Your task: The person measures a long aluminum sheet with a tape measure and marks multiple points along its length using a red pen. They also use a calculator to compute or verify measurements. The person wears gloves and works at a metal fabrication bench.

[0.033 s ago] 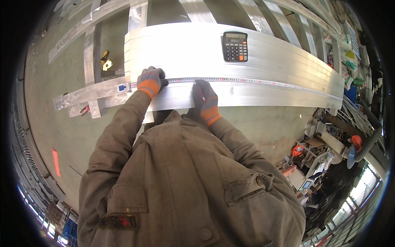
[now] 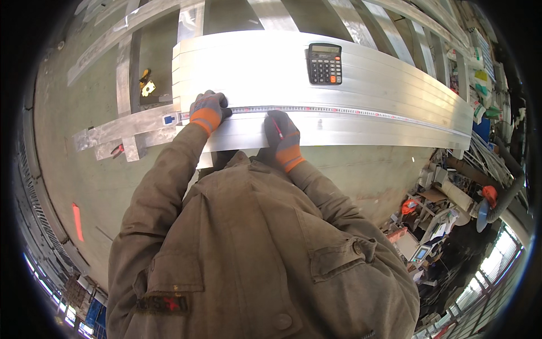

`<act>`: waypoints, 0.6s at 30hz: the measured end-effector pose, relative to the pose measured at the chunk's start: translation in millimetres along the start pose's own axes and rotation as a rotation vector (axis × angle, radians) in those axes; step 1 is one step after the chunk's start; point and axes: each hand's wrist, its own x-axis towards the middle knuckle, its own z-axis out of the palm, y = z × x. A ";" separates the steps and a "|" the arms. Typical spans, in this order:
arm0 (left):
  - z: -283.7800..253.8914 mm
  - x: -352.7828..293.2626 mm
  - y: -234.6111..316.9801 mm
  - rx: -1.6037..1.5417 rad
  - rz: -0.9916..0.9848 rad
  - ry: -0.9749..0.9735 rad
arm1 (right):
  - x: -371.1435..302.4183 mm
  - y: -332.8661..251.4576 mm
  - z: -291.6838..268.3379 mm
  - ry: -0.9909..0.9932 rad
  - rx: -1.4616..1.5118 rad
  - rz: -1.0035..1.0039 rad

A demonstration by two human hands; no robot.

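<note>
A stretched-out tape measure runs lengthwise over a stack of long, shiny metal profiles. My left hand, in a grey glove with an orange cuff, is closed on the tape near its left end, with bent fingers pressing it to the metal. In my right hand, gloved alike, is a slim red pen. That hand is at the near edge of the profiles, just below the tape; its fingertips are partly hidden. A black calculator lies on the profiles beyond my right hand.
Metal frame bars support the profiles and extend beyond them. Red-handled pliers rest at the left, with a yellow tool farther back. An orange-red strip lies on the floor. Cluttered materials stand at the right.
</note>
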 end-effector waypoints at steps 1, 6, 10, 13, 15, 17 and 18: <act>-0.2 0.4 -1.2 0.002 -0.001 -0.001 | 2.0 0.3 4.4 -0.019 -0.018 -0.013; -1.9 0.6 0.9 0.036 -0.022 -0.028 | -2.7 1.7 23.9 0.028 0.036 0.121; -2.4 -2.0 3.1 0.052 -0.008 -0.017 | -1.9 4.6 28.8 0.051 -0.063 0.036; -2.0 -3.2 4.4 0.087 -0.004 -0.019 | -0.6 5.0 34.1 0.056 -0.108 0.059; -3.3 -2.7 4.2 0.093 0.000 -0.032 | -0.6 4.0 36.8 0.047 -0.113 0.081; -4.5 -2.2 4.1 0.099 0.001 -0.046 | -0.3 1.4 38.9 0.039 -0.097 0.086; -5.0 -2.0 4.2 0.105 0.001 -0.048 | 0.1 -0.3 39.3 0.031 -0.083 0.072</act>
